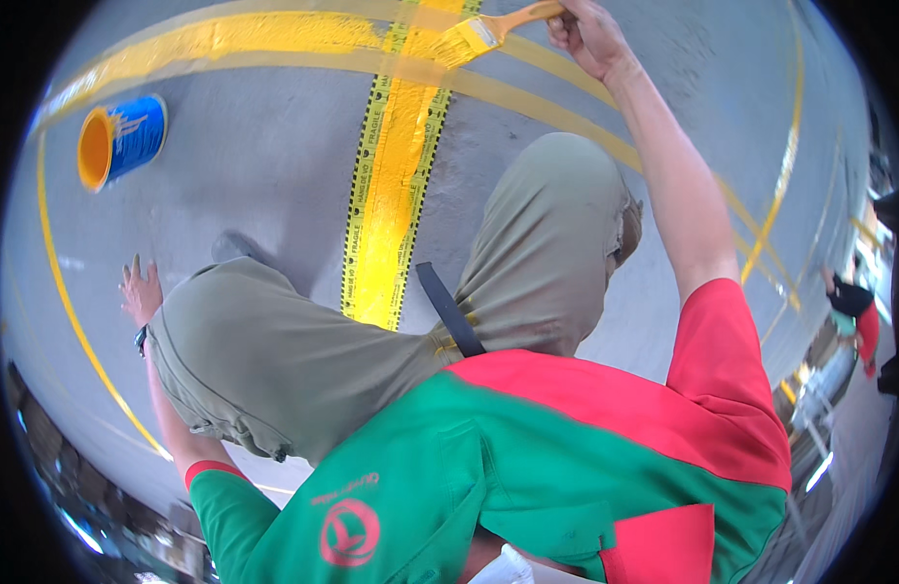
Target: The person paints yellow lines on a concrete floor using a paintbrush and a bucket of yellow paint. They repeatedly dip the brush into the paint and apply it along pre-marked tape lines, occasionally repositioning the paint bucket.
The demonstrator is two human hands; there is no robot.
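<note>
My right hand (pixel 584 34) reaches far forward and grips the wooden handle of a paintbrush (pixel 477 37). Its bristles, loaded with yellow paint, touch the wet yellow stripe (pixel 396 165) on the grey concrete floor. Strips of yellow-and-black tape (pixel 357 195) border that stripe on both sides. My left hand (pixel 138 290) rests flat on the floor at the left, fingers spread, a watch on its wrist. I squat with both knees in khaki trousers (pixel 547 243) over the stripe.
A blue paint can (pixel 123 139) with yellow paint inside lies toward the upper left on the floor. More yellow lines (pixel 225 39) cross the floor ahead and curve at left and right. Another person in red (pixel 858 316) is at the far right.
</note>
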